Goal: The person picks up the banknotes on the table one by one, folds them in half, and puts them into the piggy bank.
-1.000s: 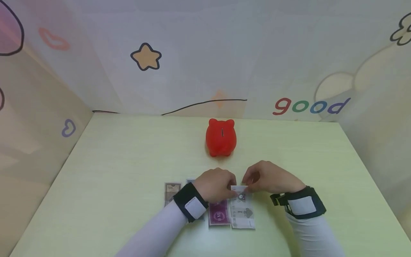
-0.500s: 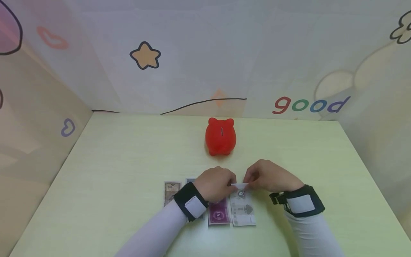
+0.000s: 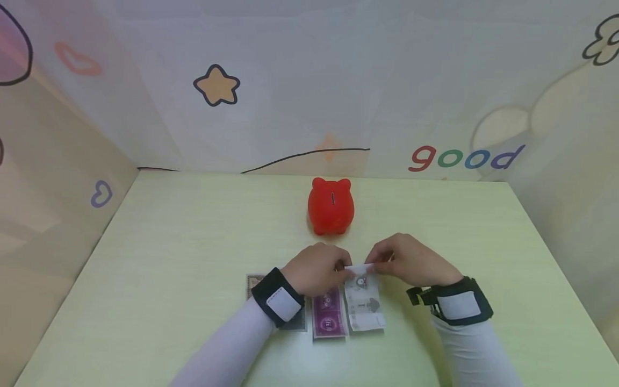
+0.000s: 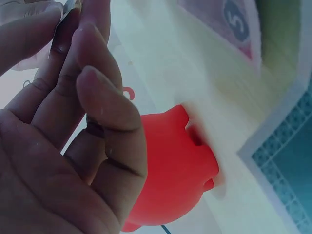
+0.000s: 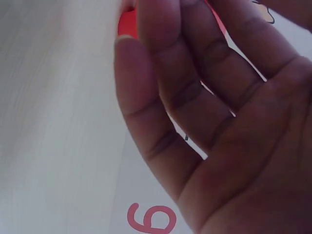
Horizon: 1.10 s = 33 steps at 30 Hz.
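A pale banknote (image 3: pixel 364 301) hangs from both hands, its far edge raised and its near end just over the table. My left hand (image 3: pixel 316 270) pinches the far left corner between thumb and fingers. At the far right corner, my right hand (image 3: pixel 411 260) pinches the same note. Beneath and left of it lies a purple banknote (image 3: pixel 330 322). A bluish banknote (image 3: pixel 296 321) and a brownish banknote (image 3: pixel 254 280) are mostly covered by the left hand and wrist. Beyond the hands stands a red piggy bank (image 3: pixel 331 208) with a slot on top, also filling much of the left wrist view.
The light table (image 3: pixel 193 242) meets a decorated back wall (image 3: pixel 300 97) behind the piggy bank. Side walls rise at the left and right. Both wrists wear black straps (image 3: pixel 461 301).
Both hands have lifted the pale banknote slightly and shifted it away from the person. The other notes and the piggy bank stay where they were.
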Each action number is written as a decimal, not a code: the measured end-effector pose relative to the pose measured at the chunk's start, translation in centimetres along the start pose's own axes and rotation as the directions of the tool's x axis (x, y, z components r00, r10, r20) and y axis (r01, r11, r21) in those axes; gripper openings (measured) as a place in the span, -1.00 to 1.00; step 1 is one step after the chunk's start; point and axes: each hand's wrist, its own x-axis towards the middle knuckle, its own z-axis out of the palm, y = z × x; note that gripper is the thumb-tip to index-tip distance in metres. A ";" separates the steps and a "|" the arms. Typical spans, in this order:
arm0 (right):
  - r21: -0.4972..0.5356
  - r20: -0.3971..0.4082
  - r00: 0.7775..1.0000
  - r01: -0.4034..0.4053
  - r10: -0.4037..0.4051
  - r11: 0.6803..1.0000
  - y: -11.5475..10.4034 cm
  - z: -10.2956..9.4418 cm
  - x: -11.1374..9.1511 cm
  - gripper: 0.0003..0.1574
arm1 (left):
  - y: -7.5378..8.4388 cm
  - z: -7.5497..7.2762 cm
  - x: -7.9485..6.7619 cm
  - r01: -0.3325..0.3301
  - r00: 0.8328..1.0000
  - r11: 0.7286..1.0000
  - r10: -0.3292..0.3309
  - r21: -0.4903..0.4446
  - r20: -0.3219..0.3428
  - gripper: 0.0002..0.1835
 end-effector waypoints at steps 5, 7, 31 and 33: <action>0.022 -0.068 0.997 0.025 -0.024 0.999 0.0 0.1 0.0 -0.82 | -0.5 -0.6 0.0 -0.016 0.999 0.999 0.014 -0.040 -0.032 -0.82; 0.025 -0.114 0.993 0.035 -0.032 0.999 -0.1 0.3 0.1 -0.81 | -0.7 -0.8 -0.1 -0.024 0.999 0.998 0.020 -0.064 -0.050 -0.83; 0.118 -0.483 0.867 0.201 -0.121 0.972 -1.2 0.6 0.1 -0.73 | -2.0 -2.2 -0.1 -0.124 0.992 0.861 0.099 -0.493 -0.076 -0.56; 0.123 -0.494 0.861 0.204 -0.118 0.971 -1.3 0.6 0.0 -0.72 | -2.0 -2.2 -0.1 -0.127 0.992 0.853 0.098 -0.506 -0.083 -0.55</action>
